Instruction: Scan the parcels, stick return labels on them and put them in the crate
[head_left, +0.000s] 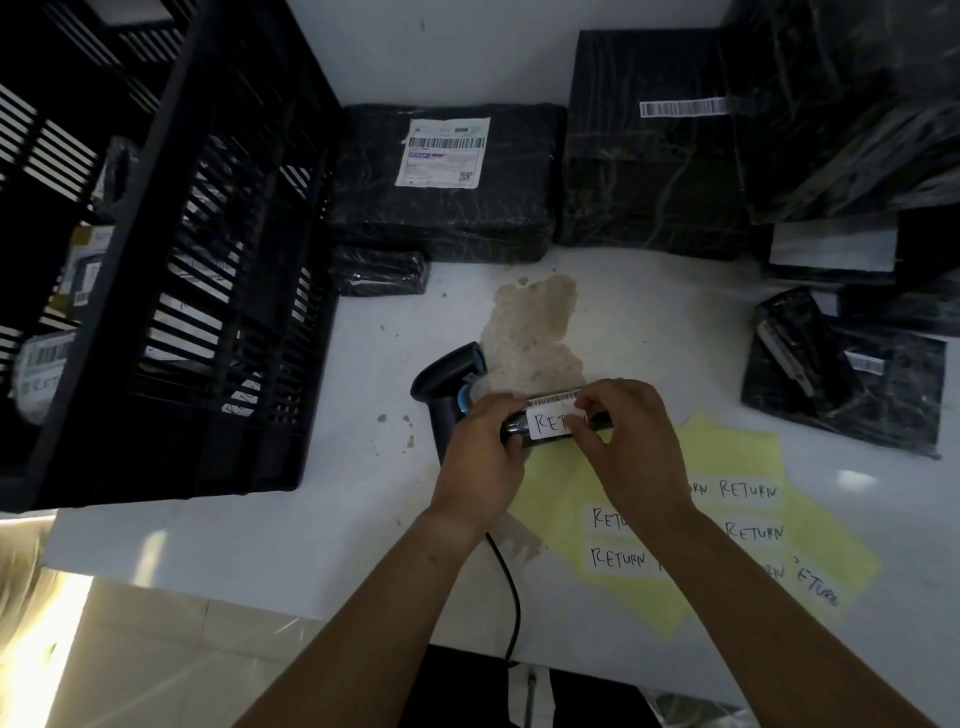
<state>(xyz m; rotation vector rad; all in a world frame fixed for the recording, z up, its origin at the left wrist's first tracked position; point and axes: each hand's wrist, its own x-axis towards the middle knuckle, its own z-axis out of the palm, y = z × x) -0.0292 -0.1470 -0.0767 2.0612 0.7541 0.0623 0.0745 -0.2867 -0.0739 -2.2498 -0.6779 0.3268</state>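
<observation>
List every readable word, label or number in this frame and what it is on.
"RET": white label on the small parcel gripped by the left hand; the right hand pinching it hides the rest.
"RETURN": several handwritten labels on the yellow sheets.
Too small to read: shipping label on the wrapped parcel.
Bars only: barcode strip on the tall parcel.
Blurred: parcel labels inside the crate.

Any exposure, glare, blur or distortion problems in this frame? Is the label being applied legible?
Head view: dim overall, black parcels top right smeared and nearly featureless; sunlit floor lower left blown out; small glare patch on the table at right; wide-angle bending tilts the crate; the return label pinched by the right hand is sharp, showing RET.
</observation>
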